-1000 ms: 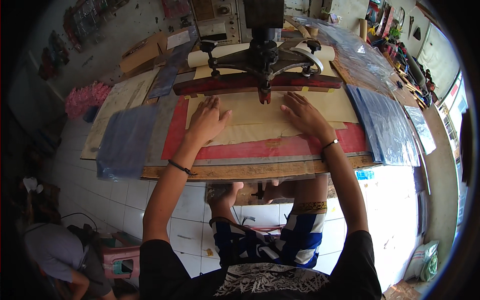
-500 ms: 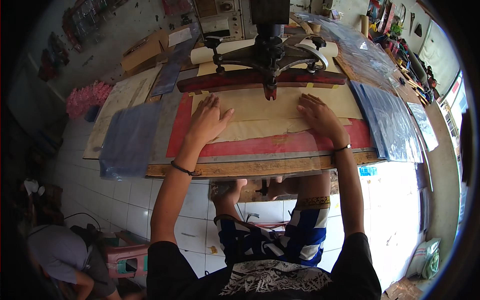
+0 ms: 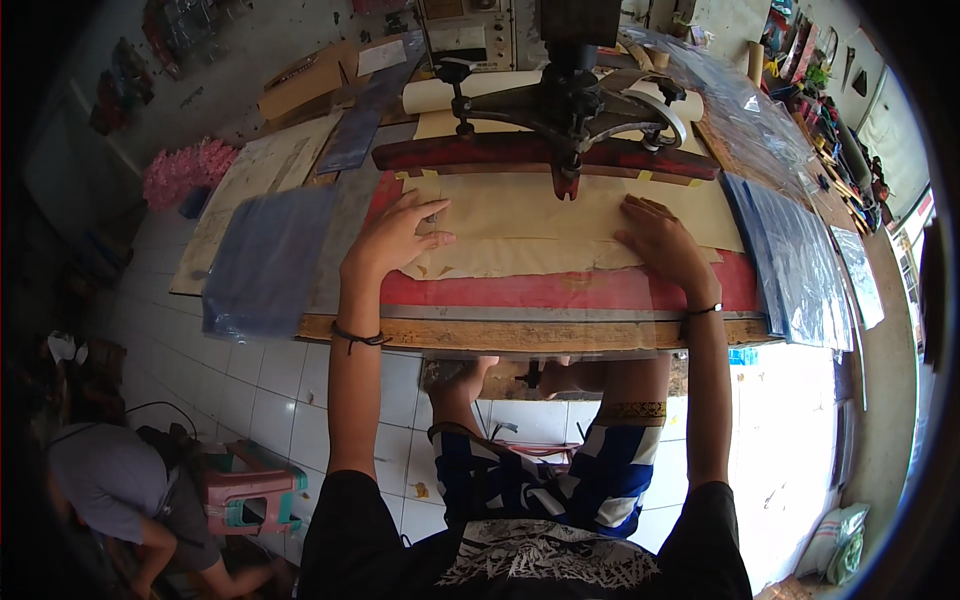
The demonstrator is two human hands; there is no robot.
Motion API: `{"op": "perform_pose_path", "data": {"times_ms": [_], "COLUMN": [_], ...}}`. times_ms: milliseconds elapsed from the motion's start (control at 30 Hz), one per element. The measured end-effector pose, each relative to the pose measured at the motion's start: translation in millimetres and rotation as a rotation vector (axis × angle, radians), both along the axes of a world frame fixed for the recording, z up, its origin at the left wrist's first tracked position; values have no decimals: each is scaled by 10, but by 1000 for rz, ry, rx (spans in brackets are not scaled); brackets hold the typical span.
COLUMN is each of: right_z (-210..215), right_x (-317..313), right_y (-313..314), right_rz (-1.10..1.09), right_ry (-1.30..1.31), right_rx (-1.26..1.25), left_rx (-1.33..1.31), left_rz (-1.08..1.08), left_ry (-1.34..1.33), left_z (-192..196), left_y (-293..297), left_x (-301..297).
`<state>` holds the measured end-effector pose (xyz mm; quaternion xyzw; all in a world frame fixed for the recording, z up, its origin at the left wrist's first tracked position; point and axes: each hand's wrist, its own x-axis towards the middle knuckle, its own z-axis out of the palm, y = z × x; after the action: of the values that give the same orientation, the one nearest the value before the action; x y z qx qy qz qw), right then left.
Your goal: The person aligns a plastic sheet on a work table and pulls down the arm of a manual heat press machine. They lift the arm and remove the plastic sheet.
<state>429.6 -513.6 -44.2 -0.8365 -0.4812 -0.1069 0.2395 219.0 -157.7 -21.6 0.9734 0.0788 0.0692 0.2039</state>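
Note:
My left hand (image 3: 395,235) lies flat, fingers spread, on a tan paper-like sheet (image 3: 545,215) that covers the red bed (image 3: 560,290) of a workbench. My right hand (image 3: 660,240) presses flat on the same sheet, further right. A clear plastic film lies over the sheet under both palms. Just beyond my fingertips hangs the dark red press bar (image 3: 545,155) of a black metal machine head (image 3: 575,95). Neither hand grips anything.
A stack of bluish clear plastic sheets (image 3: 265,260) lies at the bench's left, another stack (image 3: 795,260) at the right. A wooden front edge (image 3: 520,333) borders the bench. A person crouches at the lower left (image 3: 115,485) beside a pink stool (image 3: 250,490). White tiled floor below.
The view has shifted slightly closer to the bench. Both hands have stayed flat on the sheet, sliding a little forward toward the press bar.

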Motion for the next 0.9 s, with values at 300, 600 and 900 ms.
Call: {"op": "perform_pose_path", "data": {"times_ms": [300,600,900], "right_z": [4,114,234], "right_x": [5,-93,-110], "right_y": [9,35,-22], "right_rz": [-3,21,2], "right_ry": [-29,-21,58], "right_rx": [-8,61,68], "left_rx": [134,68,41], "left_rz": [56,87,110], "left_ry": [-97,-115,-68], "left_z": [-167,64,155], "left_y": [28,-153,-231], "left_x": [95,-14,30]}}
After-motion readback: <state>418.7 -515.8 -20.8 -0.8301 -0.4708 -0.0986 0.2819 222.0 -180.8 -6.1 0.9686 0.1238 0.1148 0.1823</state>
